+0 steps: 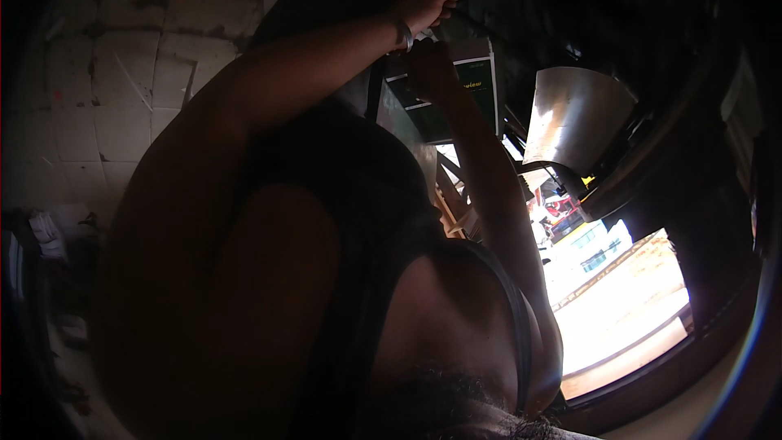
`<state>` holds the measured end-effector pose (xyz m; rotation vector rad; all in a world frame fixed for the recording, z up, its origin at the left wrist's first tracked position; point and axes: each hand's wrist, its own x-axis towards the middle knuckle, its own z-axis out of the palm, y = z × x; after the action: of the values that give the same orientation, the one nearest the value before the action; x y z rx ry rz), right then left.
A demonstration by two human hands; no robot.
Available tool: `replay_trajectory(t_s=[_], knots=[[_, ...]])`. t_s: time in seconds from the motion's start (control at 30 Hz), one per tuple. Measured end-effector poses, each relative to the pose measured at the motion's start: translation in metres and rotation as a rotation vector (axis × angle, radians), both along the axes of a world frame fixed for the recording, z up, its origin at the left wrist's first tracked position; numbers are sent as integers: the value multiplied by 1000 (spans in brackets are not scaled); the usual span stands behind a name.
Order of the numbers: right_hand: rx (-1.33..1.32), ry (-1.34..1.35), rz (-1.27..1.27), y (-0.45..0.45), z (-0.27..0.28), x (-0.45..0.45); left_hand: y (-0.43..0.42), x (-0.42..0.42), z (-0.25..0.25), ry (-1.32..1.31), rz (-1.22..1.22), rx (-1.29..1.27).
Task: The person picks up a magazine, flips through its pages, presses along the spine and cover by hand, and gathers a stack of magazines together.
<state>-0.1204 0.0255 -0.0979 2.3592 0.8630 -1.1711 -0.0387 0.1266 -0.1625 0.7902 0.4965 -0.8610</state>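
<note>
- One dark green panel (481, 72), flat with pale edging and yellow lettering, sits behind the right hand (430, 69); whether it is a container, I cannot tell.
- Right hand: in shadow, overlapping the panel; its grip is unclear.
- Left hand (425, 6): fingers curled in, just above the right (whatever it holds is lost in darkness); a shiny band (406, 36) circles its wrist.
- Smooth, curved metal sheet (574, 118), to the right.
- Scuffed pale tiles (130, 73), far left.

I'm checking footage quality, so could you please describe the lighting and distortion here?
In the head view, the bright patch is blown out, the shiny curved sheet catches glare, the lower hand before the printed panel is in deep shadow, and dark corners suggest wide-lens distortion.
</note>
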Motion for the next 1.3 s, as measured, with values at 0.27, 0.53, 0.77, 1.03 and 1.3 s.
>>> replay_trajectory(t_s=[0.27, 0.53, 0.77, 1.03, 1.3], knots=[[-53, 127, -55, 8, 4, 7, 2, 2, 6, 10, -19, 8], [-68, 68, -11, 9, -4, -1, 2, 2, 11, 11, -38, 18], [-90, 159, -77, 13, -2, -4, 0, 1, 10, 6, -65, 20], [-173, 283, -200, 18, 15, -5, 3, 2, -1, -39, -104, 52], [149, -47, -341, -7, 102, -40, 9, -3, -18, -135, -158, 72]])
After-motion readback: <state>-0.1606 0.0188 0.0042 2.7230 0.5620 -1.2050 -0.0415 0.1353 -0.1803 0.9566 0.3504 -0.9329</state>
